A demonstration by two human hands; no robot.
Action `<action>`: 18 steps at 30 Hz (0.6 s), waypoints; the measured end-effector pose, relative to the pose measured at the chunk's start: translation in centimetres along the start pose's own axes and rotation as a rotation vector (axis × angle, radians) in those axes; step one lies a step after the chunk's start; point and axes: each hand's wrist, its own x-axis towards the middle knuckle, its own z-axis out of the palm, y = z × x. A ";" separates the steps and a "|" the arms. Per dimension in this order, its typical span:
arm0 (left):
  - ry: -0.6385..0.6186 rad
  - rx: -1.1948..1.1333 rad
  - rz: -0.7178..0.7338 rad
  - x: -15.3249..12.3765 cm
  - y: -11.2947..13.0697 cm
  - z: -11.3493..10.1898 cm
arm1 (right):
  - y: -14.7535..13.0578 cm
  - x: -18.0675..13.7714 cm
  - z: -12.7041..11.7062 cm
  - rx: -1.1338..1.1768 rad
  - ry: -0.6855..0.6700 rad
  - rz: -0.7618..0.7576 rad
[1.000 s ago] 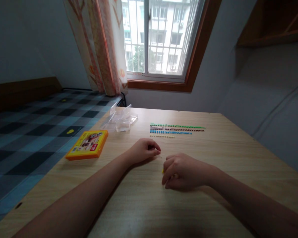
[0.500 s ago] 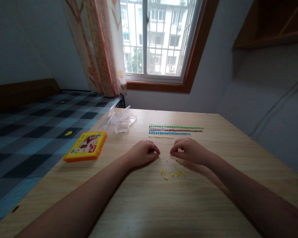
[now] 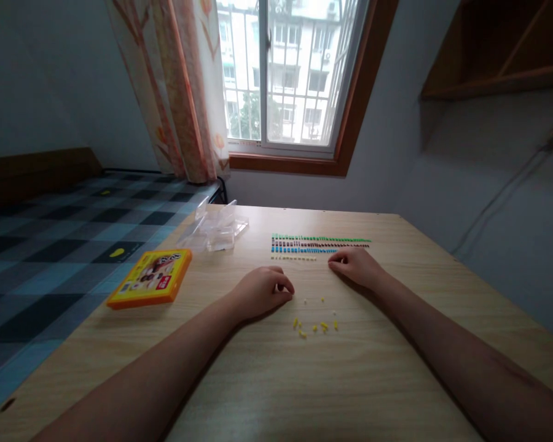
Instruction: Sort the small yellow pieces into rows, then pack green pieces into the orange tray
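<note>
Just past the right end of a short row of cream pieces [image 3: 295, 258], my right hand [image 3: 359, 268] has its thumb and forefinger pinched together. Whatever it may hold is too small to make out. My left hand [image 3: 265, 291] rests on the table with curled fingers, thumb and forefinger tips meeting; anything between them cannot be seen. Beyond the cream row run longer rows of tiny green pieces [image 3: 320, 238], brown pieces [image 3: 320, 245] and blue pieces [image 3: 297, 250]. Nearer me lie several loose yellow pieces [image 3: 324, 326], a white piece [image 3: 305, 301] and a single yellow piece [image 3: 322, 299].
An orange-yellow box [image 3: 150, 277] lies on the wooden table [image 3: 258, 380] to the left. Behind it stand clear plastic containers [image 3: 219, 228]. A bed with a checked cover [image 3: 55, 245] adjoins the table's left side; a window [image 3: 288, 80] is beyond.
My right hand has moved forward from beside the loose pieces to the end of the cream row. Another small white piece now shows near the yellow ones. My left hand stays nearly still.
</note>
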 end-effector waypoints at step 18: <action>-0.007 0.031 -0.031 0.1 0.2 0.2 | -0.1 1.1 2.8 0.011 0.172 -0.028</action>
